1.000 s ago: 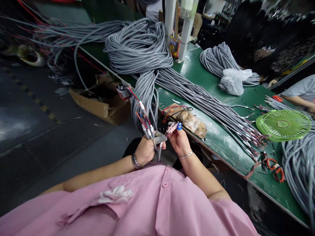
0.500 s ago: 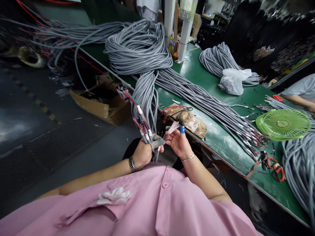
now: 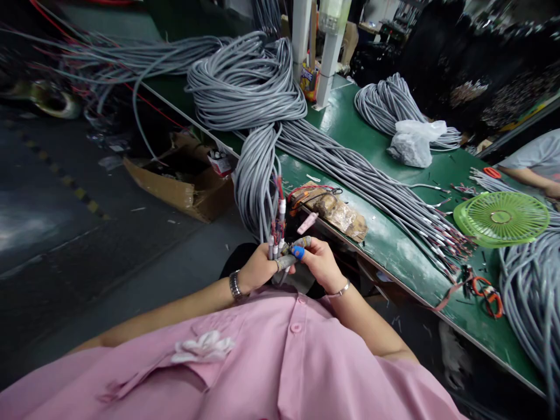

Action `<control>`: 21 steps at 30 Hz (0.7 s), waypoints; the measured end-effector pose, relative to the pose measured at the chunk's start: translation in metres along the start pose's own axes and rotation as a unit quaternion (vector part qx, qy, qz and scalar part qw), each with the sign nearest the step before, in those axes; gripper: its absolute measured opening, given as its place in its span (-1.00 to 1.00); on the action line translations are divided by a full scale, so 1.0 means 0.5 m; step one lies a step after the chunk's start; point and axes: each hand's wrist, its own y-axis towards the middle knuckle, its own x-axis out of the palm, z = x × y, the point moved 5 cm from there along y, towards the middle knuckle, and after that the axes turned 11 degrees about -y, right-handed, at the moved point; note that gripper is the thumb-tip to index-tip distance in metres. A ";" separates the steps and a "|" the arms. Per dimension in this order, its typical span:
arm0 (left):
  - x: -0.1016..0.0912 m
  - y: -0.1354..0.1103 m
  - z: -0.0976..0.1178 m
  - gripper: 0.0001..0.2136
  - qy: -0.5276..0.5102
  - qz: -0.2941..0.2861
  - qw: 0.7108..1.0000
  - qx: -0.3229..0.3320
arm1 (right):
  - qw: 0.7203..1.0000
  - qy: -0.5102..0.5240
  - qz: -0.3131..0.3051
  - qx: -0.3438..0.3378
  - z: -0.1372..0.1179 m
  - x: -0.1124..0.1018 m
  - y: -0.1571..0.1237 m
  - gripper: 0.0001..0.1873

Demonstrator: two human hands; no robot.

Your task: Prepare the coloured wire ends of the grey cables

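Head view: we see two bare hands in front of a pink shirt (image 3: pixel 295 356).
Left hand (image 3: pixel 258 268): its fingers are curled tight around some gray cables (image 3: pixel 282 217). The cable tops stick up above these fingers; we cannot count them all.
Right hand (image 3: pixel 324 265): its thumb and pointing finger are bent close together, right at the left fingertips. We cannot tell if they pinch a wire.
Blue tape (image 3: pixel 298 252): one piece, on the right thumb.
Pink thing (image 3: pixel 308 223): one, just past the right fingers; we cannot tell if they touch.
Green table (image 3: pixel 332 125): we count one green fan (image 3: pixel 501 217), one plastic bag (image 3: pixel 411 143) and one big coil (image 3: pixel 247 87) near the post.
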 end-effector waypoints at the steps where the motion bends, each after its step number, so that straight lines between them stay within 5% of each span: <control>1: -0.001 0.000 0.001 -0.81 0.005 -0.010 1.000 -0.009 | 1.000 -0.004 -0.019 0.000 -0.003 0.003 0.000 -0.79; 9: -0.003 0.000 0.001 -0.81 -0.097 0.047 0.994 0.019 | 0.995 -0.036 0.090 -0.003 0.015 -0.008 0.003 -0.84; 21: -0.007 0.002 0.006 -0.81 -0.141 0.093 0.985 0.033 | 0.993 -0.014 0.114 0.008 0.031 -0.017 0.001 -0.82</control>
